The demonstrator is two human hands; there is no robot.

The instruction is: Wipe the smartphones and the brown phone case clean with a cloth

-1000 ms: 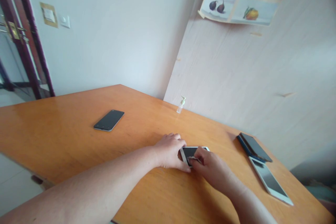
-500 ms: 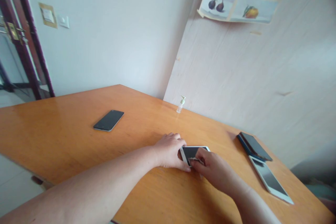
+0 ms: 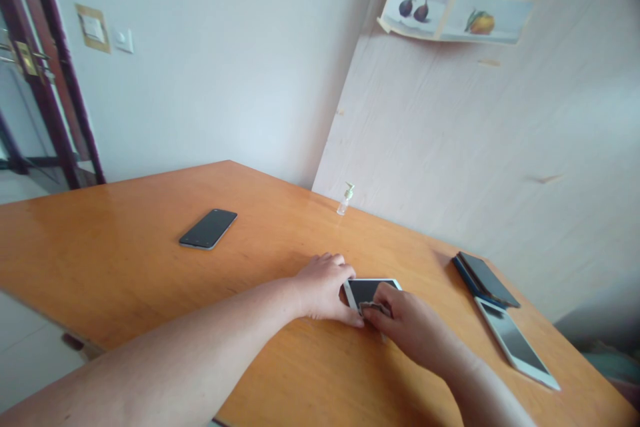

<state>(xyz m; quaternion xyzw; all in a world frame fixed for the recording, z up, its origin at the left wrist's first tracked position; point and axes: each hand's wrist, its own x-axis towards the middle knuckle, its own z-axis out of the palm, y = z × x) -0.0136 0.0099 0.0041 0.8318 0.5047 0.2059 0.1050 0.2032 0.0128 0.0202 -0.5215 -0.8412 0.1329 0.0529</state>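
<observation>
A white-framed phone [image 3: 373, 287] with a dark screen lies flat on the wooden table. My left hand [image 3: 327, 290] grips its left end, thumb on the near edge and fingers at the far edge. My right hand [image 3: 395, 310] is closed over the screen, pinching a small, pale, crumpled cloth [image 3: 369, 306] against the glass near the left end. Most of the cloth and the phone's right part are hidden by that hand.
A black phone [image 3: 209, 229] lies to the left on the table [image 3: 280, 227]. A small clear pump bottle [image 3: 345, 200] stands at the back by the wall. On the right are a dark phone on a blue case [image 3: 487, 278] and a white tablet-like device [image 3: 517, 343].
Almost nothing differs. My right hand with the cloth has shifted only very slightly on the screen; my left hand stays on the phone's end.
</observation>
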